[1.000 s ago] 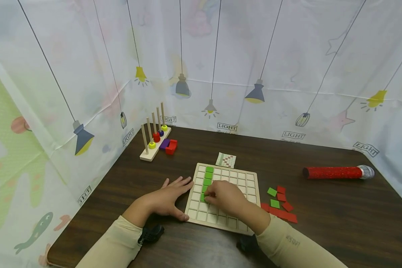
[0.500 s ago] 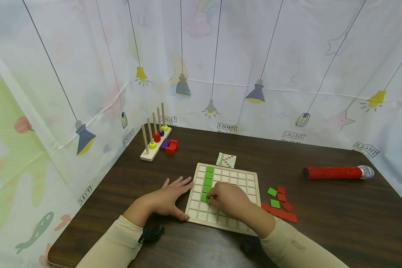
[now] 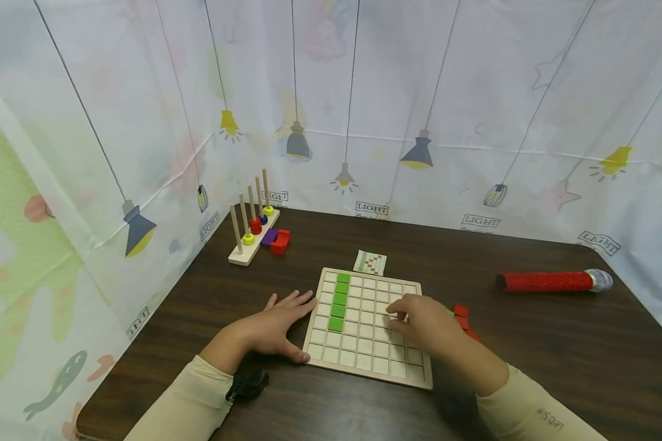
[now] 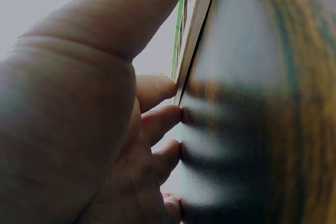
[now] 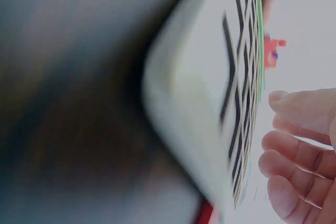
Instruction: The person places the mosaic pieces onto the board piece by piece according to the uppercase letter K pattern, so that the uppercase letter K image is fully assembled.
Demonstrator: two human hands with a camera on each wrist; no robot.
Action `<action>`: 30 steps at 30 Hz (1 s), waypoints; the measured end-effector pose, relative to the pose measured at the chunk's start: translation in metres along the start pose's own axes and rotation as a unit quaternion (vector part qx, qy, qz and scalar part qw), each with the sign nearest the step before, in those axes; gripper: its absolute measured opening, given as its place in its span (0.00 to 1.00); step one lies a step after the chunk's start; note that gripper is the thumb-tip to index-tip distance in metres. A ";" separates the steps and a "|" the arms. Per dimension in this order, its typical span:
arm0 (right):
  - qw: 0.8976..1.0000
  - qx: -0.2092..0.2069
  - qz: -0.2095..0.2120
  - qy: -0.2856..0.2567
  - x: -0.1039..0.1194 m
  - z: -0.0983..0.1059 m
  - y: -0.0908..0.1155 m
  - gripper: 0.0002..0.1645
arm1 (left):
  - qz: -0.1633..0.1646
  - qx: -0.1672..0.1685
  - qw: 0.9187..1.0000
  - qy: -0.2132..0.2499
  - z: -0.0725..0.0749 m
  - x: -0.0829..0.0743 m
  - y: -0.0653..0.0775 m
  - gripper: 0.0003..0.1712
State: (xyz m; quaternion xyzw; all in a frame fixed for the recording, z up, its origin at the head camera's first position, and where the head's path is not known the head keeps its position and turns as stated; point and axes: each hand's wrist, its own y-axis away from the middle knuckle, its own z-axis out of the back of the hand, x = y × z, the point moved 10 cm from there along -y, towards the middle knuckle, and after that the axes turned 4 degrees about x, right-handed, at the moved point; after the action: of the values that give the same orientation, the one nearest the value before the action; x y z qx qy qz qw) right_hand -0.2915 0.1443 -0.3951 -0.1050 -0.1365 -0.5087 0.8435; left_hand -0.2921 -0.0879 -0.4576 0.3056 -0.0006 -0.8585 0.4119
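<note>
At eight o'clock from the wooden board, a cream sleeve reaches in, with a black device strapped at its cuff; the second sleeve, lettered, comes from four o'clock. The left hand lies at nine o'clock, fingers spread and relaxed, thumb touching the board's near left corner and forefinger its left edge. The board sits flat on the dark table, pale and matt, with a raised light rim and thin ridges marking seven columns of square cells. Down its second column from the left runs an unbroken strip of five bright green tiles, starting in the far row; the two nearest cells there are bare. Over the board's three o'clock side hangs the right hand, fingers loosely bent, with nothing visible in its grasp. Past it, also at three, red tiles and a little green show, partly covered by that hand. A red microphone lies towards two, a printed card at twelve, and a peg stand with coloured rings at ten
</note>
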 end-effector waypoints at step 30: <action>0.986 0.004 -0.164 0.015 -0.120 0.026 0.020 0.10 | -0.001 0.001 1.000 0.007 -0.001 0.002 0.000 0.65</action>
State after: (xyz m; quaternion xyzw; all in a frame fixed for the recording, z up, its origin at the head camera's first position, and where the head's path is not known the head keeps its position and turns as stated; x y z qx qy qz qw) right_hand -0.3306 0.2608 -0.4119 -0.0703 -0.1409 -0.6413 0.7510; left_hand -0.2926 -0.0887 -0.4595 0.3122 0.0019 -0.8565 0.4110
